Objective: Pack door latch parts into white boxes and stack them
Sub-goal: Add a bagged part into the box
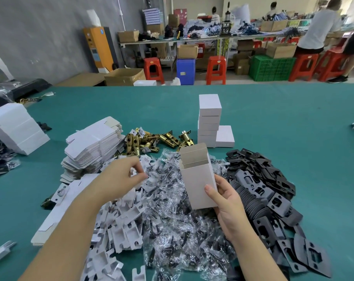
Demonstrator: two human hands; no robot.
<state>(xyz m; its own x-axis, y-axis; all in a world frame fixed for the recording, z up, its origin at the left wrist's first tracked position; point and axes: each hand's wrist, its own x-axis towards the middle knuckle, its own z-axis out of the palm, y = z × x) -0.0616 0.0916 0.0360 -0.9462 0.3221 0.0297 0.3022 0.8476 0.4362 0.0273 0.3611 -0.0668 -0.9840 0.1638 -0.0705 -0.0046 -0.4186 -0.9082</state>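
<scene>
Table: green felt-like table [273, 118] fills the view, with one person's two bare hands over it.
Room: grey wall, far workbench crowded with cartons, red stools [216, 69], a blue bin, a green crate [272, 67]; people stand at the right.
Flat blanks: two piles of unfolded white card boxes [93, 147], one at centre left, one at the far left edge.
Screw bags: one big heap of crinkly clear bags [172, 220] with dark screws, front centre.
Black plates: one heap of flat dark strike plates [269, 189] with cut-outs, on the right.
White inserts: a pile of notched white card pieces [119, 226], front left.
Packed boxes: a stack [209, 120] about five high, one more white box just beside it.
Brass latches: a cluster of shiny cylindrical latches [151, 140], too tangled to count.
Open box: one white box [199, 183], lid flap up, upright above the bags.
Right hand: right hand [226, 201] grips that open box, thumb on its front.
Left hand: left hand [121, 177] pinches a small white piece in curled fingers [140, 175].
</scene>
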